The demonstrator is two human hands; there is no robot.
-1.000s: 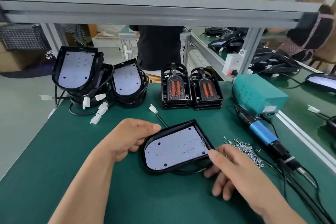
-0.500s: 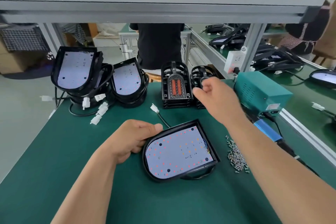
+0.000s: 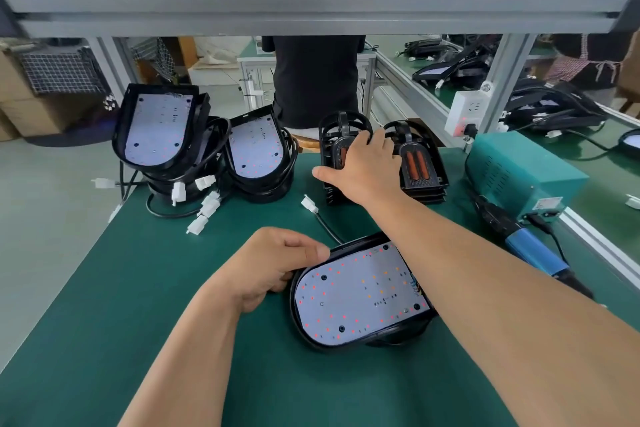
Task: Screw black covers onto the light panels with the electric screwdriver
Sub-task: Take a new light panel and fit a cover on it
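A black-rimmed light panel point(image 3: 356, 291) with a white LED board lies face up on the green mat. My left hand point(image 3: 273, 267) grips its left rim, thumb on top of the edge. My right hand point(image 3: 363, 166) reaches far across and lies over the left stack of black covers point(image 3: 330, 135), thumb at the stack's left side and fingers curled over the top cover's right edge. A second stack of covers point(image 3: 420, 166) with orange inserts stands beside it. The blue electric screwdriver point(image 3: 530, 246) lies at the right; my right forearm hides the mat just left of it.
Two piles of light panels point(image 3: 156, 128) point(image 3: 254, 146) with cables and white connectors point(image 3: 207, 204) fill the back left. A teal power box point(image 3: 519, 170) sits back right. A metal frame beam point(image 3: 311, 7) runs overhead. Other people work beyond the bench.
My right hand left the panel's right edge, rose over the cover stacks, and now has come down on the left stack. My left hand stays on the panel's rim.
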